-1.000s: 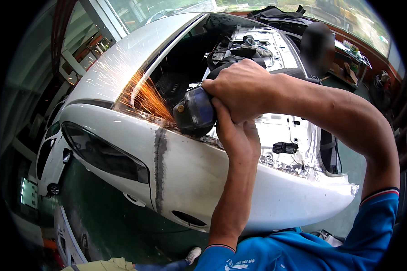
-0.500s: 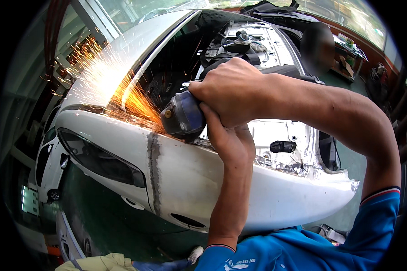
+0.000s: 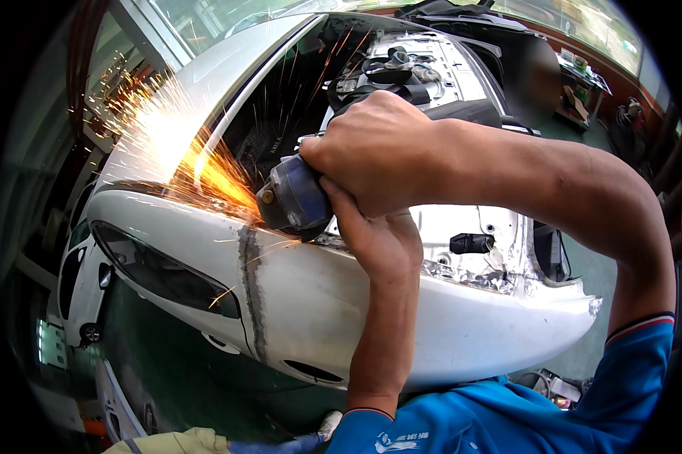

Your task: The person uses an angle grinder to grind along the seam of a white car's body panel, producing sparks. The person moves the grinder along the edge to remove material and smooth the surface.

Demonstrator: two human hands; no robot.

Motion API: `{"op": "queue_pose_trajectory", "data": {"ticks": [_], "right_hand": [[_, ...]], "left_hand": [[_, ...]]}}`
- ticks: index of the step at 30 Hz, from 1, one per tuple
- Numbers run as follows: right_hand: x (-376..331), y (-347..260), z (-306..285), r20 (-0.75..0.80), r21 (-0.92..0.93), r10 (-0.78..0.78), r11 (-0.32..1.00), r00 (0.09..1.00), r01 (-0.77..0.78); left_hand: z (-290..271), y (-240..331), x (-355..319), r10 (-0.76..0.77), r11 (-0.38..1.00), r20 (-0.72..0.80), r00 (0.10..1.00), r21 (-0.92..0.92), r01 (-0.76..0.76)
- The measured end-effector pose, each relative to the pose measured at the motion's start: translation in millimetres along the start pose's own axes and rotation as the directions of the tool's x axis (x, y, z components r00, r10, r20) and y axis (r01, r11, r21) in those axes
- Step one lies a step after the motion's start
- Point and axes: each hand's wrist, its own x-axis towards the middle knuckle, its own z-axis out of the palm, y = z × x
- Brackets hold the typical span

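Note:
Both my hands are closed around an angle grinder, a dark blue and black tool with a brass-coloured button on its head. My right hand wraps it from above. Beneath it my left hand grips from below, its thumb lying along the tool's back. The tool's head meets the upper edge of the white car body, where the disc itself is hidden. Bright orange sparks stream leftward toward the roof side. A rough grey band runs down the panel beside the dark side window.
The car's stripped white rear deck has black straps on it. A second white car stands at the left. Another person's pale sleeve shows at the lower edge. A cluttered bench stands back right.
The grinder and both hands have shifted slightly left along the panel edge. Sparks still fly leftward, and some streaks now rise upward and others cross the grey band.

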Motion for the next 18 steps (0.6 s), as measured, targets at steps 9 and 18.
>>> {"op": "queue_pose_trajectory", "data": {"ticks": [9,18], "right_hand": [[0.5,2.1,4.3,-0.031,-0.001,-0.024,1.0,0.999,0.024],[0.2,4.9,4.1,-0.034,-0.011,-0.037,0.999,0.999,0.037]], "left_hand": [[-1.3,-1.8,1.6,0.004,1.0,0.007,1.0,-0.027,-0.004],[-2.7,-3.1,3.6,-0.003,0.999,0.019,1.0,-0.048,0.004]]}}
